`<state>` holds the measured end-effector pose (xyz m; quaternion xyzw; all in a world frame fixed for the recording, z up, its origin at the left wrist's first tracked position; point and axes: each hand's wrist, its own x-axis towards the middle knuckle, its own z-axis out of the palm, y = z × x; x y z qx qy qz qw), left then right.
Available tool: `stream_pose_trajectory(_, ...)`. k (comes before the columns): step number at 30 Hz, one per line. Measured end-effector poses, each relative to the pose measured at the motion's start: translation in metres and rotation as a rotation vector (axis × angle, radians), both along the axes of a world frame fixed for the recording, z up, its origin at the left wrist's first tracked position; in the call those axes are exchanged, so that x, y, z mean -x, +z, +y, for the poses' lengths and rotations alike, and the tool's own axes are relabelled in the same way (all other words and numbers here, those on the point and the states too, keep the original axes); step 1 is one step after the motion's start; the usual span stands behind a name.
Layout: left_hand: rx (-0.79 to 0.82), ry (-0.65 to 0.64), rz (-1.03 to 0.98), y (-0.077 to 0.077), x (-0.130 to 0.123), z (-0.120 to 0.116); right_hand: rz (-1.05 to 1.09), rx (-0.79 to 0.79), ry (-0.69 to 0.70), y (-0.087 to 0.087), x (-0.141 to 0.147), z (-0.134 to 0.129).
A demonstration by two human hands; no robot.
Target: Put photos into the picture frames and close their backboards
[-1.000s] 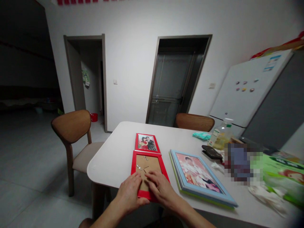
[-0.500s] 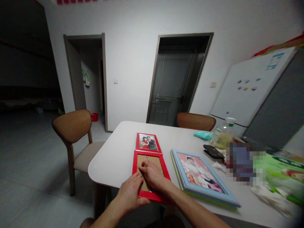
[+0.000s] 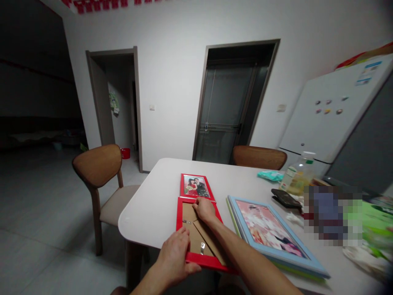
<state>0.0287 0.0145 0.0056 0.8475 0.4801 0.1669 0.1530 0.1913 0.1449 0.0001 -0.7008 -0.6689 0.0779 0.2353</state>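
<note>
A red picture frame (image 3: 204,260) lies back side up at the table's near edge. Its brown backing board (image 3: 188,213) shows metal clips, and a slanting brown support strip rises from it. My left hand (image 3: 176,254) grips the frame's lower left side, thumb at the bottom edge. Near the frame's top, my right hand (image 3: 205,211) has its fingers closed at the end of the brown strip; the fingertips are partly hidden. Just beyond lies a second red frame (image 3: 209,186), face up with a photo of two people.
A blue-edged picture (image 3: 267,229) lies stacked on other frames to the right. Behind it are a dark wallet (image 3: 286,198), a teal packet (image 3: 270,175) and a bottle (image 3: 297,174). Chairs stand left (image 3: 100,164) and behind the table (image 3: 337,270).
My right hand has moved from the middle of the backing to its top end, and the brown strip now stands at a slant. The view has shifted slightly.
</note>
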Motion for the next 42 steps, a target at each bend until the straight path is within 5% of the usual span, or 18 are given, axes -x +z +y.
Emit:
stream_pose_trajectory(8,0.044,0.018,0.071,0.014,-0.01,-0.01,0.184,-0.043,-0.016,0.006,-0.003,0.002)
stream_pose_trajectory(16,-0.055,-0.119,0.014,-0.005,-0.046,-0.006,0.544,-0.136,0.015,0.022,-0.051,-0.035)
stream_pose_trajectory(21,-0.147,-0.04,-0.444,0.032,-0.041,-0.012,1.075,-0.097,-0.041,0.02,-0.053,-0.075)
stream_pose_trajectory(25,0.037,0.025,-1.059,0.067,-0.06,-0.015,1.499,0.09,0.114,0.014,-0.013,-0.101)
stream_pose_trajectory(29,0.184,-0.009,-1.408,0.081,-0.085,-0.011,1.687,-0.1,0.115,0.024,-0.016,-0.112)
stream_pose_trajectory(34,0.327,-0.049,-1.452,0.074,-0.108,0.004,1.377,-0.164,-0.074,0.044,-0.114,-0.112)
stream_pose_trajectory(38,0.427,-0.131,-1.258,0.039,-0.141,0.012,0.903,-0.079,-0.28,0.044,-0.196,-0.101)
stream_pose_trajectory(42,0.352,-0.044,-0.932,0.01,-0.169,0.016,0.461,-0.059,-0.342,0.032,-0.237,-0.091)
